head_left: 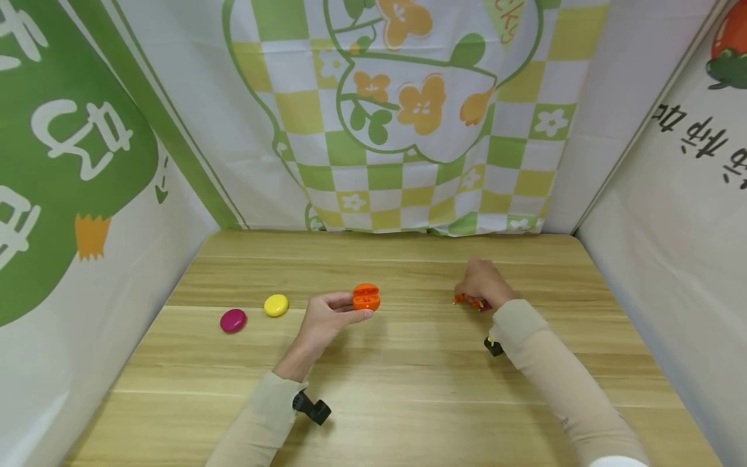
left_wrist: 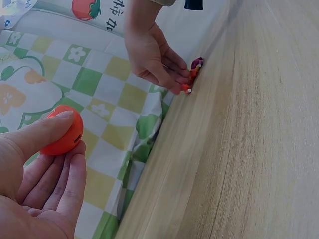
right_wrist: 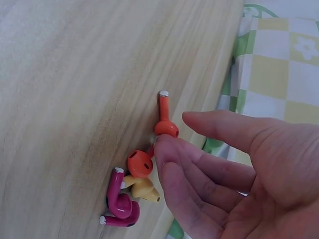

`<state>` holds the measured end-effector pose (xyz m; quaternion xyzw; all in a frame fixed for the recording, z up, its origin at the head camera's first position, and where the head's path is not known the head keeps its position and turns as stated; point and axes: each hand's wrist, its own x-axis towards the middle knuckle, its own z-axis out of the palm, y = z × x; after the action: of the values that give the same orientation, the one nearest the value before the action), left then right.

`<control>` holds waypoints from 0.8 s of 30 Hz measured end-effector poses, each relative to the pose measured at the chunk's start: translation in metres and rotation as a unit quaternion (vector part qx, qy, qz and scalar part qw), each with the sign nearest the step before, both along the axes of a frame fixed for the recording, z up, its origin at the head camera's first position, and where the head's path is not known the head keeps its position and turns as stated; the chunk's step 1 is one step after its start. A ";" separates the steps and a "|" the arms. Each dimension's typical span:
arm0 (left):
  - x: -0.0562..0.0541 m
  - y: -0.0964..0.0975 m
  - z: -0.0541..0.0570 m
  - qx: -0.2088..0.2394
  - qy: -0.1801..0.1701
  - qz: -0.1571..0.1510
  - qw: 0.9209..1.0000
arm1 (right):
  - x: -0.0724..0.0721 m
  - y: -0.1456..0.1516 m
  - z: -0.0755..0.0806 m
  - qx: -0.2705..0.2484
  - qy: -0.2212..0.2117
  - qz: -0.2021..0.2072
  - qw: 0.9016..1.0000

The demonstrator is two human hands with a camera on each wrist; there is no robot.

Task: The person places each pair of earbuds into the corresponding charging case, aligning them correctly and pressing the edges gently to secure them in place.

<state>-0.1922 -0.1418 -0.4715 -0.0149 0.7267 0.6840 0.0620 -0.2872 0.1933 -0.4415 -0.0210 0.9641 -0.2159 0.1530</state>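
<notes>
Holding case [head_left: 366, 303], orange; right hand [head_left: 484, 283] at earbuds [right_wrist: 140, 164]

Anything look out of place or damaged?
No damage shows. The untidy spot is beside the right hand: magenta earbuds and a yellow earbud lie jumbled on the table, alongside orange earbuds, loose rather than cased.

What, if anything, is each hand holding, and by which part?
The left hand holds the orange case by its outer shell, between thumb and fingers; the right hand, at the orange earbuds, holds nothing.
</notes>
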 end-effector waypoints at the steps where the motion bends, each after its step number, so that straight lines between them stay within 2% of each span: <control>1: 0.000 0.000 0.000 0.001 0.000 0.000 1.000 | -0.001 -0.001 -0.001 0.001 -0.002 -0.001 1.000; 8: 0.001 0.000 0.001 -0.008 0.000 0.002 1.000 | -0.003 -0.006 -0.003 -0.016 -0.025 -0.007 1.000; 24: 0.000 0.000 -0.001 -0.005 0.003 -0.007 1.000 | -0.012 -0.015 -0.003 0.016 -0.052 -0.042 0.998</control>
<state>-0.1918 -0.1419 -0.4730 -0.0079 0.7306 0.6797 0.0646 -0.2994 0.1782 -0.4449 0.0334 0.9582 -0.2078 0.1940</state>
